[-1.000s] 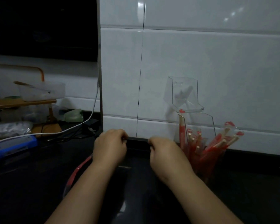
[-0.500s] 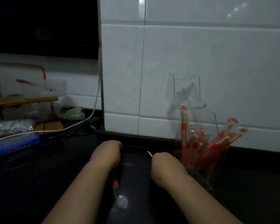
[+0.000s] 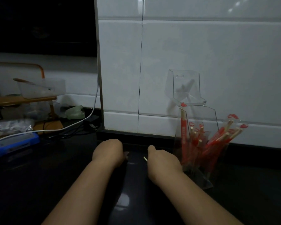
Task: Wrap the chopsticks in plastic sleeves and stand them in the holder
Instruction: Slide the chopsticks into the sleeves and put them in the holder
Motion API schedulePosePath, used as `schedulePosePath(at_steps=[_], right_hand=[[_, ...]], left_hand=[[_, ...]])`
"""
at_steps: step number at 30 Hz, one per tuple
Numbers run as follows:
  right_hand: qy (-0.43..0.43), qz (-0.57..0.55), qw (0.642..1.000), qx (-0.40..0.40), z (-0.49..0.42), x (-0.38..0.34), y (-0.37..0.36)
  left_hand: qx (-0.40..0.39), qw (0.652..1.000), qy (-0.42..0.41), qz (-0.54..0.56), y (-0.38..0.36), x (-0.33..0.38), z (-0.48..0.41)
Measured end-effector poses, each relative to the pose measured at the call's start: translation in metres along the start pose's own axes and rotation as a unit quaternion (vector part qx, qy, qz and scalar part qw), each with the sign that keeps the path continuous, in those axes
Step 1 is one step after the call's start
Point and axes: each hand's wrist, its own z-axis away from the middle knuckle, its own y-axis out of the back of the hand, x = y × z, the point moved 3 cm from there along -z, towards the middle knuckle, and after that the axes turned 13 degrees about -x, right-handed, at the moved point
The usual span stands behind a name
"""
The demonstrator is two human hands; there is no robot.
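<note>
On the black counter, both my hands are fists held close together in front of the tiled wall. My right hand (image 3: pixel 162 159) grips a chopstick (image 3: pixel 145 158), of which only a pale tip pokes out to the left. My left hand (image 3: pixel 108 151) is curled, and a small edge of a plastic sleeve (image 3: pixel 126 154) shows at its fingers; the rest is hidden. Just right of my right hand stands the clear acrylic holder (image 3: pixel 212 116), with several red-sleeved chopsticks (image 3: pixel 217 137) leaning in it.
The white tiled wall (image 3: pixel 201 54) rises right behind the hands. At the left are a blue box (image 3: pixel 16 142), a white cable (image 3: pixel 71 125) and a wooden rack with a clear plastic container (image 3: pixel 39 90). The glossy counter (image 3: pixel 39 184) stretches toward me.
Both hands dropped from the wall's base to the counter. The long red sleeve that hung from my left hand is now hidden, and a chopstick tip shows at my right hand.
</note>
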Motion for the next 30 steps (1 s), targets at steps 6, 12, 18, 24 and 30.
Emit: schedulePosePath(at_steps=[6, 12, 18, 24, 30], right_hand=[[0.035, -0.092, 0.991, 0.094, 0.014, 0.0, 0.022], [0.054, -0.214, 0.969, 0.112, 0.016, 0.008, 0.025], [0.072, -0.246, 0.953, 0.162, 0.011, 0.007, 0.022], [0.072, -0.347, 0.915, 0.193, 0.01, 0.013, 0.022], [0.107, -0.418, 0.871, 0.234, 0.008, 0.013, 0.021]], left_hand=[[0.034, 0.999, -0.029, 0.025, 0.002, 0.008, 0.004], [0.015, 0.999, -0.003, 0.042, 0.003, 0.005, 0.006], [-0.033, 0.999, -0.011, 0.015, -0.003, 0.013, 0.002], [0.074, 0.988, -0.046, 0.13, 0.007, 0.017, 0.01], [0.146, 0.815, -0.171, 0.534, 0.018, 0.021, 0.02]])
